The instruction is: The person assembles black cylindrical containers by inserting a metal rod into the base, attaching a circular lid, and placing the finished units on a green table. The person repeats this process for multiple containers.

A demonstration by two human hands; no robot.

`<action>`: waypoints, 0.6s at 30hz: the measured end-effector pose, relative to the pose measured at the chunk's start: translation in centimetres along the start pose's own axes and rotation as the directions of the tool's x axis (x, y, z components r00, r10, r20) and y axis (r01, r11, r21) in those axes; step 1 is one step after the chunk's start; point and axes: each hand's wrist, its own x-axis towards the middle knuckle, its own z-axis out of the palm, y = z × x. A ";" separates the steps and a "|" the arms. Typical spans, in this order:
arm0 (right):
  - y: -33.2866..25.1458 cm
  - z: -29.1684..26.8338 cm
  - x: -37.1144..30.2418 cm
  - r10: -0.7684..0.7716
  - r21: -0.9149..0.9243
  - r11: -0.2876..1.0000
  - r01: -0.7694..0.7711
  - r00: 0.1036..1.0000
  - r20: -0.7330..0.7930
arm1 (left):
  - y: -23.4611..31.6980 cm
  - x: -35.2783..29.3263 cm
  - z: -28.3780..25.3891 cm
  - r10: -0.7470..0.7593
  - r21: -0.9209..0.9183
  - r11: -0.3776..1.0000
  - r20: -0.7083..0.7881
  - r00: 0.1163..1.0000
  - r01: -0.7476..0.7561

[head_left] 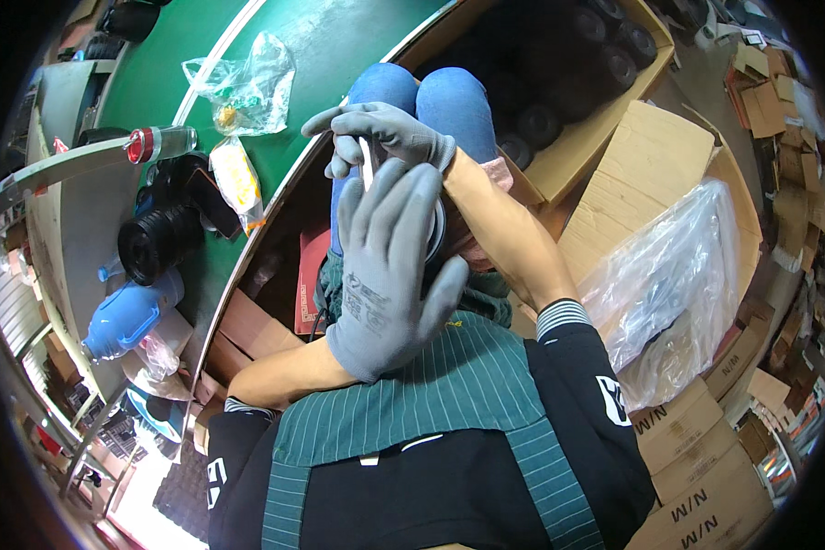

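Both my hands wear grey work gloves and are in front of my lap. My left hand [385, 261] shows its back, fingers stretched up and thumb spread to the right. Behind it, a round dark thing with a pale rim [437, 229] is mostly hidden, and I cannot tell whether the palm touches it. Farther away, my right hand [390, 133] reaches across from the right with its fingers bent around a narrow, pale strip-like thing [368, 163]. The lower end of that strip disappears behind my left fingers.
A green table [321, 37] at left carries a clear plastic bag [257, 87], a red-capped bottle [162, 144], black lens-like cylinders [160, 243] and a blue jug [133, 316]. On the right are a carton of black round parts [605, 137] and an open box with plastic film [669, 275].
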 end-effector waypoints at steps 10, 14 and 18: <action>1.5 -2.1 -6.9 -0.253 0.315 0.918 0.241 0.967 -0.003 | -6.1 -2.4 -0.5 -0.246 -0.328 0.930 -0.228 0.942 0.164; 1.5 0.9 -11.7 -0.397 0.086 0.917 0.389 0.909 0.124 | -12.7 -0.7 -0.8 -0.431 -0.624 0.737 -0.137 0.892 0.260; -2.7 7.7 -12.2 -0.337 -0.676 0.653 0.342 0.930 0.145 | -16.2 3.2 -1.6 -0.259 -0.593 0.716 0.263 0.930 0.367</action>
